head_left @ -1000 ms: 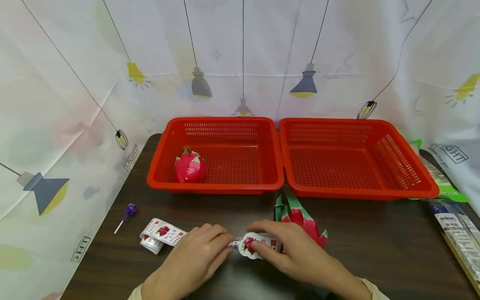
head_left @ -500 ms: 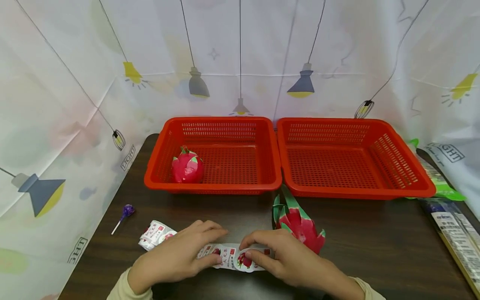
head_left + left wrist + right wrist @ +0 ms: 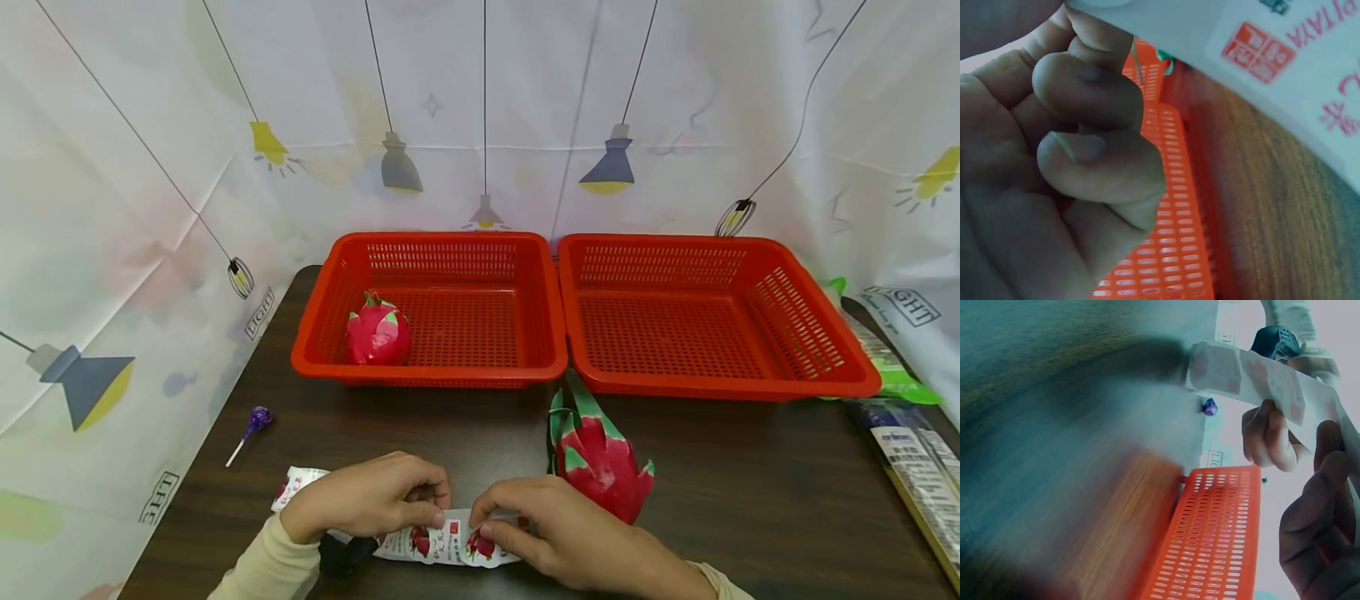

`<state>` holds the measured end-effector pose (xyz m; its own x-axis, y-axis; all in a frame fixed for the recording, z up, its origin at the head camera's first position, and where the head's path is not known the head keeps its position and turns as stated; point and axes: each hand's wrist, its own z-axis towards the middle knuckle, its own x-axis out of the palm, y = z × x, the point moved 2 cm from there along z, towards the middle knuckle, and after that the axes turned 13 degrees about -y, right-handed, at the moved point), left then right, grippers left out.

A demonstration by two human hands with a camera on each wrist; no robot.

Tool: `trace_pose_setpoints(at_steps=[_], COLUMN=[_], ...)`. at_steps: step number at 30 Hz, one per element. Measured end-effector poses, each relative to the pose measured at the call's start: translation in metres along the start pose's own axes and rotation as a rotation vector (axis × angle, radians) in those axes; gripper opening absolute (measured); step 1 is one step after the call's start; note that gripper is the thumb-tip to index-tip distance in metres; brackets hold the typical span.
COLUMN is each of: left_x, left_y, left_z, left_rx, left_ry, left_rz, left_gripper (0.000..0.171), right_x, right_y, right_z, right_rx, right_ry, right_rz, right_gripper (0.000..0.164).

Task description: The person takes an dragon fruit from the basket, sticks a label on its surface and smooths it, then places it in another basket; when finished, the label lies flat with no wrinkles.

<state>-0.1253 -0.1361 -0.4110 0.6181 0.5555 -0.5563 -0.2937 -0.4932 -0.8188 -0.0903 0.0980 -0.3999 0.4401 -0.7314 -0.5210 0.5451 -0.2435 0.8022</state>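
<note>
A strip of white pitaya stickers (image 3: 450, 543), printed with red fruit, stretches between both hands above the table. My left hand (image 3: 375, 497) pinches its middle between thumb and fingers; in the left wrist view its other fingers (image 3: 1100, 156) are curled. My right hand (image 3: 570, 537) pinches the strip near its right end, at a round sticker, as the right wrist view also shows of the sticker strip (image 3: 1272, 381). The strip's far-left part lies beyond my left wrist. Just behind my right hand, a red dragon fruit (image 3: 603, 475) with green tips rests on the table.
Two red plastic baskets stand side by side at the back, the left basket (image 3: 427, 378) holding another dragon fruit (image 3: 378, 335) and the right basket (image 3: 720, 386). A purple lollipop (image 3: 258, 419) lies at left. Green packaging (image 3: 900, 383) and a clear-wrapped pack (image 3: 911, 458) sit at the right edge.
Both hands have drawn the sticker strip down towards the front edge. My left hand first shifted left along it, exposing more stickers between the hands. The round sticker stays under my right fingers.
</note>
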Motion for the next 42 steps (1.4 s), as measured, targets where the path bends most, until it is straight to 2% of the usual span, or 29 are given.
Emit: trace_pose_setpoints(at_steps=[4,7,12,18,20,23,28,34,36,39,41,42], left_x=[0.002,0.004,0.005,0.007,0.009,0.011,0.017,0.019,0.018,0.016,0.013,0.013], left_y=[0.003,0.005,0.009,0.016,0.018,0.023,0.030,0.032,0.027,0.012,-0.002,-0.010], left_z=[0.003,0.007,0.013,0.017,0.017,0.016,0.016,0.018,0.020,0.025,0.030,0.034], left_rx=[-0.003,-0.013,-0.038,-0.091,-0.118,-0.117,-0.066,-0.048,-0.027,0.051,0.128,0.171], left_ry=[0.006,0.006,-0.017,-0.093,-0.129,-0.195,-0.311,-0.394,-0.422,-0.501,-0.579,-0.611], left_rz=[0.011,0.021,0.091,0.286,0.351,0.442,0.585,0.721,0.766,0.811,0.774,0.722], left_gripper=[0.013,0.016,0.020,0.023,0.025,0.027,0.031,0.029,0.025,0.016,0.009,0.008], right_x=[0.002,0.002,0.002,-0.004,-0.006,-0.008,-0.011,-0.020,-0.025,-0.030,-0.032,-0.033], right_y=[-0.002,-0.001,-0.001,-0.002,-0.003,-0.005,-0.009,-0.008,-0.007,-0.007,-0.008,-0.008], right_z=[-0.002,-0.004,-0.008,-0.013,-0.016,-0.022,-0.032,-0.042,-0.045,-0.050,-0.054,-0.056], right_rx=[-0.040,-0.072,-0.050,-0.070,-0.048,0.014,0.073,0.094,0.079,0.078,0.077,0.083], right_ry=[-0.025,-0.082,-0.185,-0.229,-0.218,-0.198,-0.212,-0.335,-0.390,-0.479,-0.535,-0.561], right_rz=[-0.046,-0.111,-0.177,-0.089,-0.046,0.010,0.077,0.057,0.046,0.050,0.052,0.051], right_gripper=[0.012,0.010,0.008,0.014,0.016,0.014,0.012,0.018,0.022,0.026,0.028,0.029])
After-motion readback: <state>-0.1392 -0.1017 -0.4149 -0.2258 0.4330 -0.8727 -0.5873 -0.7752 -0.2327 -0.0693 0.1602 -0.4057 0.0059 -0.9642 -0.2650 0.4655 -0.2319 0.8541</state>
